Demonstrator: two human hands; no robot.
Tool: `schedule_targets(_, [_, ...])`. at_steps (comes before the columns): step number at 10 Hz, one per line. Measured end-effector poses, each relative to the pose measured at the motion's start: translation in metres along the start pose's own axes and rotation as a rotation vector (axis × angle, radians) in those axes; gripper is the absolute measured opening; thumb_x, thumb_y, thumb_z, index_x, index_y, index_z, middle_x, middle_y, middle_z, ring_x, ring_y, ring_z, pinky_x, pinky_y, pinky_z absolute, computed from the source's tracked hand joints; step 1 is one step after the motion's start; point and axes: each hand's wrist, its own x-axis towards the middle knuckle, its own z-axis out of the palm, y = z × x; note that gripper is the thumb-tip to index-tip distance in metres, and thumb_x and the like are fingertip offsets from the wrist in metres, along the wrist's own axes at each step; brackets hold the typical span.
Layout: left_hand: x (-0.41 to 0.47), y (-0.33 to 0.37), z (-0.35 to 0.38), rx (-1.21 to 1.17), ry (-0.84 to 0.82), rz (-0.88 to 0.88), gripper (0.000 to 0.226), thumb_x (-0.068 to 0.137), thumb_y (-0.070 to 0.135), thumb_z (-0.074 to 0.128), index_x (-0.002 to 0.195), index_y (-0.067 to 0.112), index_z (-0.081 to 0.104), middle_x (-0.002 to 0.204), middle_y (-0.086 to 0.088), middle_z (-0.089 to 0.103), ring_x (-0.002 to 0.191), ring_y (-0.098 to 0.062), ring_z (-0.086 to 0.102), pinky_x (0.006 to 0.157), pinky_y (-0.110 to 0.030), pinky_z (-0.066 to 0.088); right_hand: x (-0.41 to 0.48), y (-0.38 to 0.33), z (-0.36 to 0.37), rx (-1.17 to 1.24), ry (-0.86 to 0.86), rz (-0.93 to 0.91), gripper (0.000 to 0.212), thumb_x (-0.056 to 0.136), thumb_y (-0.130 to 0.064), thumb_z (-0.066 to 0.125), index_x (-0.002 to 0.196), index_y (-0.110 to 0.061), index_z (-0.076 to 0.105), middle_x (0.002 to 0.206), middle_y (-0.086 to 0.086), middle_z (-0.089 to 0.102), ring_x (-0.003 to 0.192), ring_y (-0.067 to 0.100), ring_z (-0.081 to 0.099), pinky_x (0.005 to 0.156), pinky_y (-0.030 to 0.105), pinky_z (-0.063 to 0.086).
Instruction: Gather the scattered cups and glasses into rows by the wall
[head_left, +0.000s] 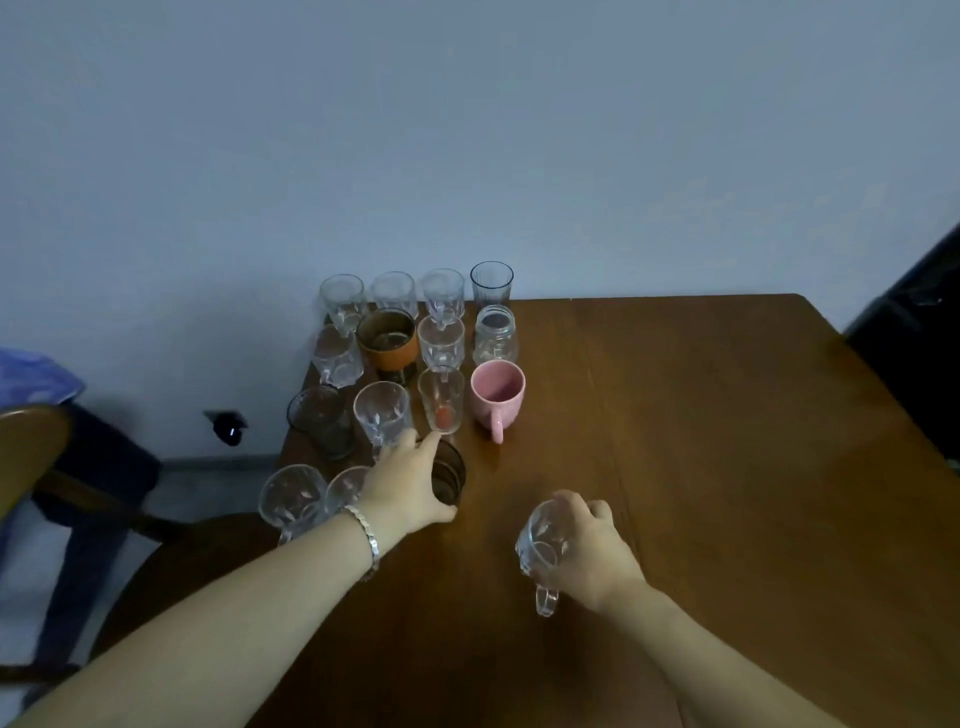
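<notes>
Two grips work the brown wooden worktop (727, 415): left hand (410, 483) wraps a dark smoked tumbler (451, 475) to extend the left-edge rows; right hand (587, 551) carries a clear handled glass mug (540, 551).

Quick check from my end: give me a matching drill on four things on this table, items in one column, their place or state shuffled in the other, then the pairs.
Items
1. pink mug
2. dark ribbed tumbler
3. brown glass
4. clear handled mug

Places or states
A. back row by the wall, right end
B. in the right hand, apart from the rows
C. third row, right end, handle toward the person
D. in the left hand's grip, front row

Pairs: 1-C, 2-A, 3-D, 4-B
</notes>
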Motion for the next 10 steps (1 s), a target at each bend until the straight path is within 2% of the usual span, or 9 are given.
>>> schedule_targets(2, [0.024,-0.020,0.007,-0.015,-0.065,0.066,0.100,0.075,0.045,0.072,0.151,0.022,0.012,0.153,-0.007,0.021,0.140,-0.031,0.027,0.104,-0.041,0.042,0.051,-0.040,0.024,-0.079,0.053,0.004,0.087,0.074,-0.024,0.079,0.143,-0.033,0.028,0.139,0.000,0.032,0.116,0.025,0.058,0.088,0.033,0.057])
schedule_targets(4, [0.025,-0.023,0.011,0.023,-0.088,0.114,0.099,0.077,0.046,0.069,0.151,0.025,0.007,0.155,-0.006,0.016,0.140,-0.030,0.023,0.104,-0.040,0.041,0.082,-0.063,0.030,-0.225,0.005,0.016,0.097,0.072,-0.024,0.080,0.148,-0.027,0.020,0.139,0.004,0.033,0.122,0.029,0.050,0.095,0.040,0.052])
schedule_targets(6, [0.018,-0.018,0.014,0.028,-0.080,0.105,0.099,0.077,0.047,0.069,0.151,0.025,0.007,0.156,-0.005,0.015,0.140,-0.029,0.024,0.104,-0.039,0.043,0.070,-0.053,0.019,-0.296,-0.085,0.006,0.125,0.067,-0.039,0.083,0.152,-0.016,-0.006,0.156,0.005,0.020,0.142,0.025,0.029,0.110,0.038,0.038])
schedule_targets(7, [0.009,-0.012,0.011,0.034,-0.086,0.079,0.099,0.078,0.047,0.068,0.152,0.024,0.006,0.157,-0.006,0.015,0.142,-0.030,0.023,0.109,-0.039,0.037,0.058,-0.039,0.001,-0.330,-0.150,0.028,0.113,0.071,-0.037,0.081,0.152,-0.014,0.005,0.155,0.008,0.025,0.141,0.026,0.031,0.112,0.039,0.036])
schedule_targets(8, [-0.001,-0.004,0.005,0.114,-0.108,0.048,0.103,0.078,0.052,0.066,0.152,0.021,0.002,0.161,-0.009,0.005,0.148,-0.030,0.009,0.120,-0.042,0.015,0.045,-0.025,-0.016,-0.483,-0.269,0.009,0.078,0.082,-0.029,0.072,0.145,-0.013,0.030,0.146,0.009,0.042,0.134,0.027,0.042,0.109,0.037,0.040])
schedule_targets(9, [-0.018,0.021,-0.004,0.140,-0.106,-0.030,0.093,0.082,0.051,0.062,0.151,0.017,0.009,0.161,-0.011,0.005,0.148,-0.030,0.006,0.120,-0.044,0.012,0.034,-0.014,-0.032,-0.534,-0.369,0.022,0.065,0.085,-0.028,0.068,0.141,-0.009,0.039,0.143,0.008,0.048,0.131,0.027,0.047,0.107,0.037,0.042])
schedule_targets(10, [-0.037,0.057,-0.009,0.064,-0.145,-0.014,0.052,0.090,0.039,0.054,0.136,0.015,0.045,0.139,-0.009,0.049,0.128,-0.029,0.046,0.104,-0.040,0.039,0.019,-0.007,-0.050,-0.607,-0.408,0.010,0.056,0.087,-0.031,0.064,0.135,-0.005,0.049,0.138,0.010,0.054,0.127,0.028,0.052,0.105,0.039,0.044])
